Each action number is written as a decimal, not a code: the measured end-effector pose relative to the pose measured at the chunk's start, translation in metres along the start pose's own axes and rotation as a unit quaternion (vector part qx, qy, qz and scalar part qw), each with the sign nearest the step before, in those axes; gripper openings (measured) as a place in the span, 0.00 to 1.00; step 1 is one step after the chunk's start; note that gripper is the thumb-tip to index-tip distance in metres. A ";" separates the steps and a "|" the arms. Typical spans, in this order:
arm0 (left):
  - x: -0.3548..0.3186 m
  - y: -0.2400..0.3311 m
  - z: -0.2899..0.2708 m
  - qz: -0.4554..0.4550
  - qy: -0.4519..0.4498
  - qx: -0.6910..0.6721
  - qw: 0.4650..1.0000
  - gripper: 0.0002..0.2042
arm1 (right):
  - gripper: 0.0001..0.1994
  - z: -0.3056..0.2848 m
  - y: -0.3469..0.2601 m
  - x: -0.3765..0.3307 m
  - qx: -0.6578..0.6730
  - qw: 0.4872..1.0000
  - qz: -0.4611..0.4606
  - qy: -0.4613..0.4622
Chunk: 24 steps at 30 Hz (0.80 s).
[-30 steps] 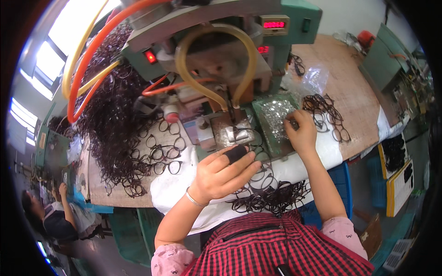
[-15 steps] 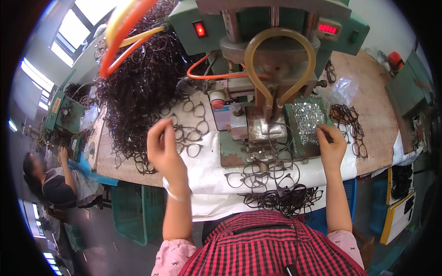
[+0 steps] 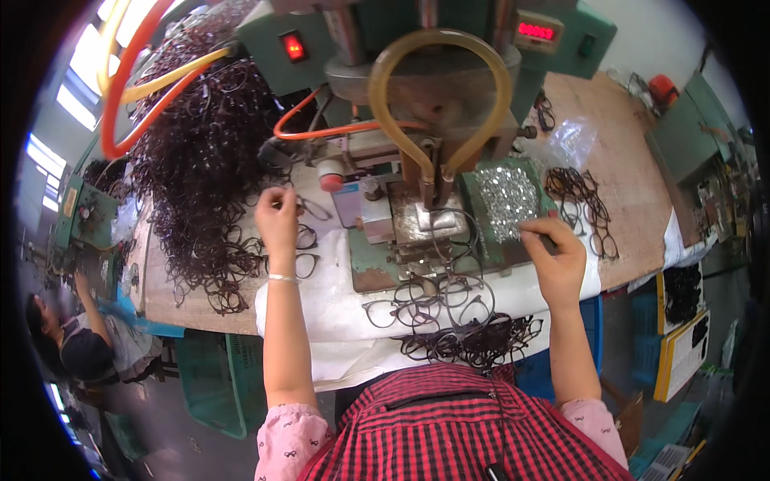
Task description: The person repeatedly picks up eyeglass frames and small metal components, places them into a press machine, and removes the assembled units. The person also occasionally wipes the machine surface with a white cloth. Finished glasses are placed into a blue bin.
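My left hand [image 3: 277, 223] is closed in a pinch above the left side of the bench. A dark eyeglass frame [image 3: 316, 210], tilted almost edge-on, sticks out from its fingertips. My right hand [image 3: 555, 255] has thumb and fingers pressed together by the near right edge of a green tray [image 3: 499, 258]. What they hold, if anything, is too small to make out. Small silvery pieces [image 3: 509, 200] cover that tray. Between my hands stands a green press [image 3: 425, 152] with a metal work block [image 3: 417, 224]. Several dark eyeglass frames [image 3: 417, 301] lie in front of it.
A tall heap of dark eyeglass frames [image 3: 200, 144] rises at the left, and a smaller pile [image 3: 579, 196] lies right of the tray. Orange hose [image 3: 116, 128] loops at upper left. A co-worker [image 3: 84, 341] sits far left near a green crate [image 3: 212, 385].
My left hand has moved away from me, and an eyeglass frame now shows at its fingers. My right hand stays by the tray's near edge. The whole view has shifted slightly.
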<state>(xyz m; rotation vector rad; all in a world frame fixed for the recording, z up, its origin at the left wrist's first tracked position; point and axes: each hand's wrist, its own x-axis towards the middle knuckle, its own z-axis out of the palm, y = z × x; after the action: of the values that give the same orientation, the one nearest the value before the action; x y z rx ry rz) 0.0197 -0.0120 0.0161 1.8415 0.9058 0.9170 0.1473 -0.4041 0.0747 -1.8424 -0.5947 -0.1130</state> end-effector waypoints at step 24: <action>-0.105 0.164 -0.017 0.456 -0.142 -0.129 0.869 0.04 | 0.14 0.043 -0.023 0.029 -0.020 0.988 -0.145 -0.054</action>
<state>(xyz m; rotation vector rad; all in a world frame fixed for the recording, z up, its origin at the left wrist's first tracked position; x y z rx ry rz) -0.0076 -0.1547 0.1464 2.0790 -0.3352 1.1862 0.1531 -0.3501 0.0897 -1.7984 -0.9408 -0.2202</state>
